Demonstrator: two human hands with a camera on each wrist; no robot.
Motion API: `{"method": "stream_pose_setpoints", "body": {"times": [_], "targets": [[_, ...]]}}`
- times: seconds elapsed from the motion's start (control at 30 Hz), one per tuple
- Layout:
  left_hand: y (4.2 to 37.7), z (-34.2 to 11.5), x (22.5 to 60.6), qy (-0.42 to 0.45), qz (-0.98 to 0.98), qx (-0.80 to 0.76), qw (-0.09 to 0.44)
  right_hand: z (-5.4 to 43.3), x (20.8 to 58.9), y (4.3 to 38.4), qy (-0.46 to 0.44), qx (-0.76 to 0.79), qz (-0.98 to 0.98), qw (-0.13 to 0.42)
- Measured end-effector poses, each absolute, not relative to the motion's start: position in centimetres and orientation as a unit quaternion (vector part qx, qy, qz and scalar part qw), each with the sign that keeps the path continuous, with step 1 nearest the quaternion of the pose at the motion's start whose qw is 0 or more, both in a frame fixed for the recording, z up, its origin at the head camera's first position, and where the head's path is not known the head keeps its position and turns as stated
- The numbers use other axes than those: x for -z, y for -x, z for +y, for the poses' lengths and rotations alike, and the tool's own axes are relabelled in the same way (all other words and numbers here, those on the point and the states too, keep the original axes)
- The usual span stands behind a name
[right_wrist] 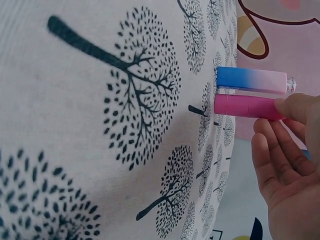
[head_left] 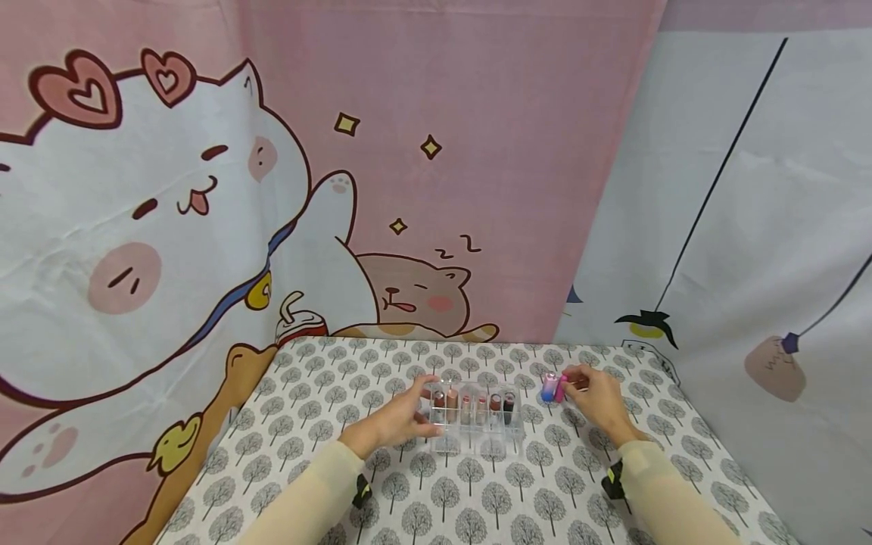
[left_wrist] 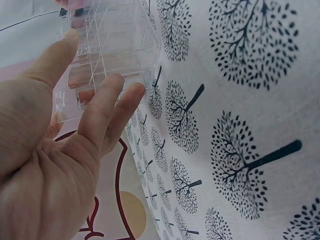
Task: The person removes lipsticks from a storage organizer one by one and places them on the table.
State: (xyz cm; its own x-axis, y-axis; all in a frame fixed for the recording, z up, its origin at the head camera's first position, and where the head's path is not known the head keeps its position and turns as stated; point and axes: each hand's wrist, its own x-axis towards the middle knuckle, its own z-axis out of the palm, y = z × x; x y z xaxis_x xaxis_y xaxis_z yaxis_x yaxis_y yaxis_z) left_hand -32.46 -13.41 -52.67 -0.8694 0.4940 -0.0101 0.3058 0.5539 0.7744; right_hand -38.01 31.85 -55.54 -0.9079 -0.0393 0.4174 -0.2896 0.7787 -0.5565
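Now, on a tree-print cloth (head_left: 470,499) spread beneath pink and white cartoon drapes (head_left: 518,151), the left hand (head_left: 391,422) grips the left end of a clear case (head_left: 477,431), lipsticks (head_left: 466,410) standing in its back row! Off to the case's right, the right hand (head_left: 601,397) pinches the pink tube (right_wrist: 245,106) by its top, the tube upright below the fingertips, right beside a blue-and-pink one (right_wrist: 250,80) standing on the cloth.
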Motion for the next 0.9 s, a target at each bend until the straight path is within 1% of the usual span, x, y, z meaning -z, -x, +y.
{"method": "stream_pose_setpoints", "body": {"times": [0.47, 0.9], "targets": [[32.3, -13.5, 52.5, -0.227, 0.877, -0.408, 0.113, 32.1, 55.5, 37.8, -0.089, -0.328, -0.922, 0.182], [32.3, -13.2, 52.5, -0.23, 0.878, -0.407, 0.107, 32.2, 54.5, 36.4, -0.089, -0.338, -0.913, 0.212]]}}
